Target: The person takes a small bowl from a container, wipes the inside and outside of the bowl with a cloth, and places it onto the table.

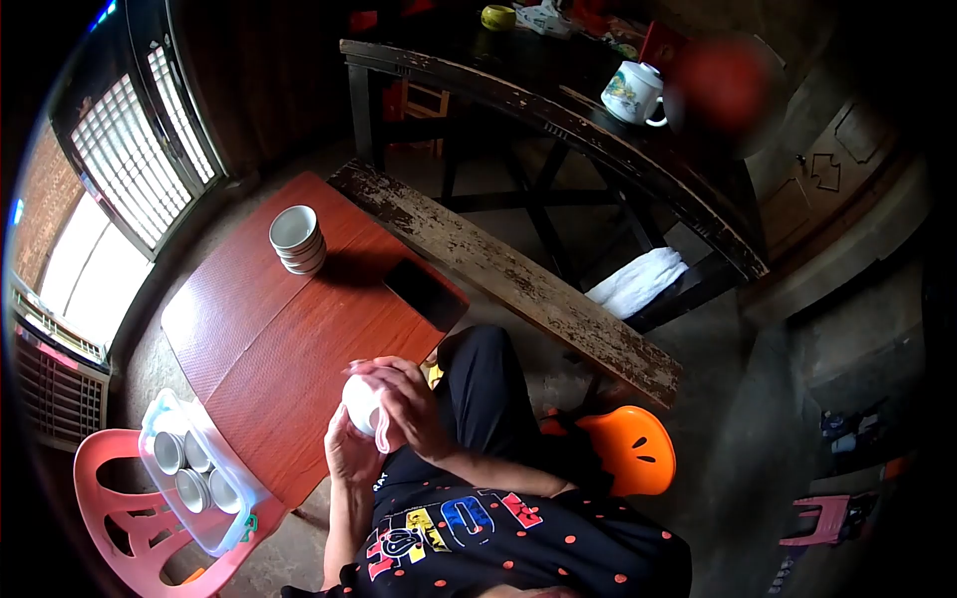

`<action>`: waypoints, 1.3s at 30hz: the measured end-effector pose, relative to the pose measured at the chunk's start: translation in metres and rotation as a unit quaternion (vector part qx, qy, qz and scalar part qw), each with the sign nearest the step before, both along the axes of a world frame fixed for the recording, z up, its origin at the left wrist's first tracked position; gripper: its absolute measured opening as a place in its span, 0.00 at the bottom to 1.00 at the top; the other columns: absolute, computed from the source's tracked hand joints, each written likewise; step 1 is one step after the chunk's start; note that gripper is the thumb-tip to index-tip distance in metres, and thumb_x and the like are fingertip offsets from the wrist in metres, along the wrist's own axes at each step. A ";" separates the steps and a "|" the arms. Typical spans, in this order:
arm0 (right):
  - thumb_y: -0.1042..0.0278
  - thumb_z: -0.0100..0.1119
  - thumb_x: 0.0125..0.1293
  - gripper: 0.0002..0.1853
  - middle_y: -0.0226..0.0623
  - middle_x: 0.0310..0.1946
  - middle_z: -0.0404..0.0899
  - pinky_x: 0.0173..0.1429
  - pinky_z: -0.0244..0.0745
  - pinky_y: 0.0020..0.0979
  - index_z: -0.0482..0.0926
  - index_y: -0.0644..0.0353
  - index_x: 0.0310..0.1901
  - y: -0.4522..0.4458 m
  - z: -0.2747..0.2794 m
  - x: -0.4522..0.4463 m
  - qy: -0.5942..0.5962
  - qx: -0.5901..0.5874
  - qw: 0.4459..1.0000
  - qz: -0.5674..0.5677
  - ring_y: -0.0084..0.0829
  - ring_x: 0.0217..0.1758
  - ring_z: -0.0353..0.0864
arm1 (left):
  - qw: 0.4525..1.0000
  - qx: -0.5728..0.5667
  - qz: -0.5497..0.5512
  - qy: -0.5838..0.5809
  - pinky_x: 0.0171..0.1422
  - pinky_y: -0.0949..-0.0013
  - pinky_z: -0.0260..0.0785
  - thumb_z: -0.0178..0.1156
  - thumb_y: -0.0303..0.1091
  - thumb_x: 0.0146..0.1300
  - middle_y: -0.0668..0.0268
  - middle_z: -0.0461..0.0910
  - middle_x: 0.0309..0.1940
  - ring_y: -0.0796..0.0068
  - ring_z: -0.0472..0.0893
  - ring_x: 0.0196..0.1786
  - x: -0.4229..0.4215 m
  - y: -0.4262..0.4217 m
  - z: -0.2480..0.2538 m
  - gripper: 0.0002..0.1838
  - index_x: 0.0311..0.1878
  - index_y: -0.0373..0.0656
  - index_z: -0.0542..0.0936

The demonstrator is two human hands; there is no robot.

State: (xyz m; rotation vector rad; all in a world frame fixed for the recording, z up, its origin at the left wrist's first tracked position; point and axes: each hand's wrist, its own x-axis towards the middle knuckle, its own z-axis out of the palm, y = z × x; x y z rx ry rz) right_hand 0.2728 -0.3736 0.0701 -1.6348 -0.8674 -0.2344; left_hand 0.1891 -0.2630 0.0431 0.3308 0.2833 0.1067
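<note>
In front of my torso, above the table's near corner, my left hand [346,448] grips a white bowl [358,403] from below and from the side. My right hand [407,404] is closed over the other side of the bowl, with a pale cloth [383,431] with a pinkish edge hanging below its fingers. Part of the bowl is hidden by the fingers. A stack of several white bowls [295,229] stands on the reddish wooden table [269,339]. Several more bowls lie in a clear plastic bin [159,453] at the left.
The bin rests on a pink plastic chair [95,473] against the table. A dark phone [424,293] lies near the table's right edge. Beyond are a worn bench [498,264], a dark table [478,75] bearing a lidded mug [632,92], and a white towel [638,281]. An orange stool [630,448] stands right.
</note>
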 end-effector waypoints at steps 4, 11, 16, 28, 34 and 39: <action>0.64 0.40 0.71 0.18 0.44 0.52 0.74 0.64 0.64 0.37 0.75 0.65 0.53 -0.003 -0.004 0.003 0.051 0.010 0.998 0.041 0.41 0.57 0.71 | 0.998 0.060 0.025 -0.006 0.63 0.59 0.68 0.52 0.39 0.67 0.58 0.77 0.54 0.63 0.77 0.56 -0.002 -0.003 0.007 0.21 0.59 0.37 0.71; 0.62 0.60 0.60 0.11 0.37 0.31 0.77 0.42 0.72 0.34 0.78 0.60 0.39 0.000 0.021 0.029 0.026 -0.084 0.984 0.153 0.36 0.36 0.78 | 0.967 0.256 -0.008 0.010 0.55 0.63 0.72 0.59 0.33 0.62 0.61 0.81 0.43 0.71 0.80 0.47 -0.006 -0.002 0.042 0.13 0.47 0.35 0.77; 0.31 0.64 0.47 0.45 0.44 0.48 0.76 0.57 0.71 0.38 0.69 0.63 0.56 -0.008 -0.054 0.020 -0.078 0.047 0.995 0.046 0.40 0.50 0.78 | 0.975 0.209 0.060 -0.047 0.57 0.63 0.69 0.59 0.32 0.62 0.60 0.81 0.42 0.69 0.79 0.48 -0.009 -0.002 0.018 0.11 0.44 0.36 0.77; 0.63 0.58 0.62 0.14 0.42 0.36 0.80 0.43 0.75 0.33 0.77 0.66 0.43 -0.008 -0.035 0.034 0.296 0.081 0.920 0.243 0.32 0.36 0.79 | 0.972 0.229 -0.046 -0.015 0.51 0.74 0.69 0.62 0.31 0.62 0.67 0.79 0.41 0.79 0.76 0.45 -0.014 0.008 0.017 0.14 0.47 0.35 0.75; 0.58 0.57 0.64 0.15 0.41 0.33 0.82 0.44 0.75 0.35 0.75 0.62 0.42 0.001 0.019 0.035 0.230 -0.116 0.941 0.221 0.39 0.34 0.81 | 0.935 0.323 -0.141 0.039 0.57 0.72 0.68 0.59 0.31 0.63 0.66 0.79 0.45 0.78 0.77 0.49 -0.007 0.005 0.040 0.17 0.53 0.32 0.74; 0.68 0.56 0.62 0.09 0.35 0.37 0.82 0.49 0.72 0.33 0.81 0.58 0.42 0.006 0.037 0.040 -0.153 -0.108 0.962 0.199 0.36 0.42 0.79 | 0.978 0.192 -0.077 -0.016 0.56 0.68 0.70 0.60 0.32 0.61 0.61 0.81 0.45 0.73 0.80 0.47 -0.001 0.018 0.035 0.19 0.52 0.32 0.75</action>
